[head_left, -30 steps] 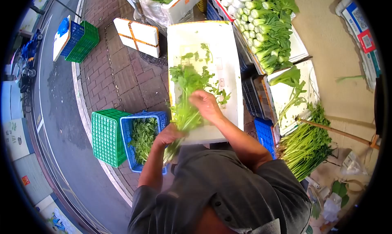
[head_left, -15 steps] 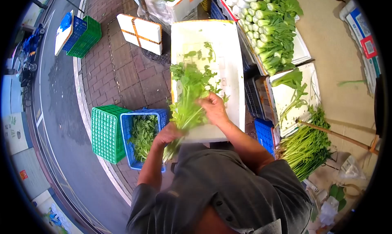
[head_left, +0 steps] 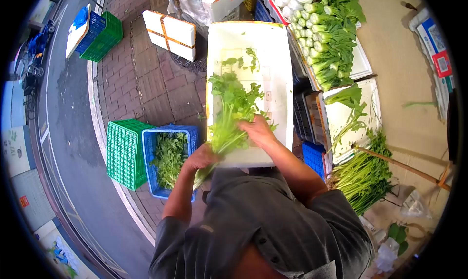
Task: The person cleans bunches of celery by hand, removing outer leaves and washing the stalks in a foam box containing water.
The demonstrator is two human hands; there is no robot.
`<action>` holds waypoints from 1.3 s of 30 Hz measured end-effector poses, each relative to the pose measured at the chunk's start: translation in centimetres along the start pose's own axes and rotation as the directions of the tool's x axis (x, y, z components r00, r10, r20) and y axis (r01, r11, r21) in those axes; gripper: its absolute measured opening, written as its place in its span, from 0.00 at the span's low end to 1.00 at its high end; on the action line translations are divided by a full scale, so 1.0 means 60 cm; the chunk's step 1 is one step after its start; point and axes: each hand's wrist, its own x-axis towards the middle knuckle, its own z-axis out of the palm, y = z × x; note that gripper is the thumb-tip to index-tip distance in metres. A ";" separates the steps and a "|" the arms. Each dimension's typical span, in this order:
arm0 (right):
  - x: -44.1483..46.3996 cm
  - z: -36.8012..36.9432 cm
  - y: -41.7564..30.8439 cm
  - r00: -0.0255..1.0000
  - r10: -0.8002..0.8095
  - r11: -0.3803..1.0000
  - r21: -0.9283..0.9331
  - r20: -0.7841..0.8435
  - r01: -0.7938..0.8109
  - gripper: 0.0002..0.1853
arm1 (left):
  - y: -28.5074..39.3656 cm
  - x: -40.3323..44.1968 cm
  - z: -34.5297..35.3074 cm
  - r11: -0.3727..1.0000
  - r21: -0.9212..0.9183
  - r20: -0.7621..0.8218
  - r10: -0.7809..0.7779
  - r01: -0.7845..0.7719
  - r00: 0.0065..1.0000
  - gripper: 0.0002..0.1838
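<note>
A leafy bunch of celery (head_left: 229, 114) lies slantwise over the white foam box (head_left: 279, 74), its leaves pointing away from me and its stem ends toward my lap. My left hand (head_left: 202, 157) is wrapped round the lower stems near the box's front left corner. On the right side of the bunch, my right hand (head_left: 257, 131) is closed with the fingertips at the stems; a pinched stem or leaf there is hard to make out. Loose celery leaves (head_left: 233, 61) are scattered on the box floor beyond the bunch.
At left stand a blue crate (head_left: 170, 129) of greens and a green crate (head_left: 126, 154). Bok choy (head_left: 321, 40) is stacked at upper right. More celery (head_left: 363, 174) lies at right beside a foam lid (head_left: 370, 103). A taped foam lid (head_left: 168, 35) leans beyond the box.
My right hand has shifted slightly down and to the right along the bunch. My left hand keeps its hold on the stems. The whole view has shifted slightly.
</note>
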 end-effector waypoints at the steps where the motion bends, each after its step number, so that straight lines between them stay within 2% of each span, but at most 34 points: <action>1: 0.001 -0.003 0.012 1.000 0.008 1.000 0.005 0.021 -0.008 0.19 | 0.002 -0.002 -0.002 1.000 0.002 0.001 -0.002 0.002 1.000 0.18; 2: -0.003 -0.003 0.016 0.999 0.015 1.000 0.010 0.042 -0.016 0.18 | 0.003 -0.003 -0.003 1.000 0.005 0.003 -0.004 0.004 1.000 0.18; 5: -0.035 0.017 0.026 0.951 -0.296 0.943 0.134 -0.084 0.305 0.14 | 0.004 0.000 -0.002 0.999 0.026 0.000 0.018 -0.018 1.000 0.19; 6: -0.049 0.012 0.014 0.985 -0.172 0.963 0.206 -0.026 0.174 0.14 | -0.001 0.001 -0.005 1.000 0.027 0.013 -0.002 0.002 1.000 0.21; 8: -0.049 0.014 0.021 0.971 -0.238 0.958 0.157 -0.020 0.238 0.16 | -0.013 0.007 -0.013 0.999 0.033 0.041 -0.042 0.041 0.998 0.24; 10: -0.029 0.021 0.055 0.960 -0.277 0.953 0.120 -0.031 0.279 0.19 | -0.011 0.004 -0.010 1.000 0.005 0.037 0.006 -0.006 0.999 0.24; 11: -0.031 0.023 0.044 0.956 -0.286 0.944 0.151 -0.061 0.292 0.20 | -0.008 0.003 -0.010 1.000 -0.008 0.033 0.030 -0.030 0.999 0.23; 13: -0.042 0.030 0.015 0.947 -0.300 0.923 0.213 -0.119 0.319 0.21 | -0.002 -0.001 -0.011 1.000 0.008 0.032 -0.015 0.015 0.999 0.21; 16: -0.049 0.035 0.019 0.931 -0.356 0.823 0.446 -0.075 0.351 0.23 | -0.005 -0.004 -0.015 1.000 0.013 0.033 -0.017 0.016 0.999 0.20; 18: -0.048 0.023 0.028 0.934 -0.354 0.863 0.402 0.052 0.305 0.24 | 0.006 -0.009 -0.011 0.999 -0.020 0.032 0.026 -0.025 0.999 0.20; 20: -0.044 0.011 0.034 0.920 -0.377 0.915 0.196 0.112 0.351 0.24 | 0.021 -0.016 -0.003 0.993 -0.077 0.027 0.089 -0.087 0.996 0.21; 21: -0.038 0.005 0.034 0.907 -0.406 0.913 0.009 0.113 0.408 0.24 | 0.020 -0.018 -0.004 0.996 -0.046 0.030 0.072 -0.071 0.997 0.21; 23: -0.030 -0.007 0.030 0.856 -0.497 0.785 -0.348 0.140 0.513 0.22 | 0.015 -0.022 -0.010 0.999 0.017 0.034 0.039 -0.040 0.999 0.21; 25: -0.028 -0.015 0.026 0.773 -0.595 0.515 -0.635 0.219 0.576 0.19 | -0.012 -0.019 -0.019 0.998 0.069 0.040 -0.015 0.013 0.999 0.21; 27: -0.037 -0.022 0.017 0.713 -0.600 0.377 -0.658 0.363 0.652 0.20 | -0.053 -0.015 -0.032 0.990 0.133 0.044 -0.053 0.047 0.998 0.21; 29: -0.049 -0.026 -0.001 0.695 -0.557 0.314 -0.660 0.454 0.683 0.19 | -0.077 -0.014 -0.038 0.983 0.182 0.043 -0.040 0.032 0.998 0.19; 31: -0.058 -0.025 -0.021 0.723 -0.485 0.329 -0.663 0.493 0.673 0.14 | -0.075 -0.021 -0.032 0.984 0.174 0.019 0.030 -0.032 0.999 0.14; 34: -0.057 -0.015 -0.025 0.727 -0.484 0.234 -0.728 0.487 0.644 0.11 | -0.052 -0.036 -0.015 0.986 0.132 -0.021 0.107 -0.104 0.994 0.12; 35: -0.057 -0.010 -0.031 0.753 -0.469 0.256 -0.745 0.461 0.615 0.11 | -0.050 -0.039 -0.011 0.986 0.118 -0.031 0.123 -0.118 0.992 0.12; 37: -0.058 0.001 -0.043 0.802 -0.436 0.297 -0.776 0.409 0.557 0.11 | -0.127 -0.018 -0.026 0.975 0.117 0.022 0.185 -0.186 0.983 0.12; 39: -0.051 0.009 -0.014 0.776 -0.520 0.353 -0.737 0.357 0.576 0.11 | -0.129 -0.022 -0.022 0.974 0.119 0.020 0.193 -0.194 0.981 0.12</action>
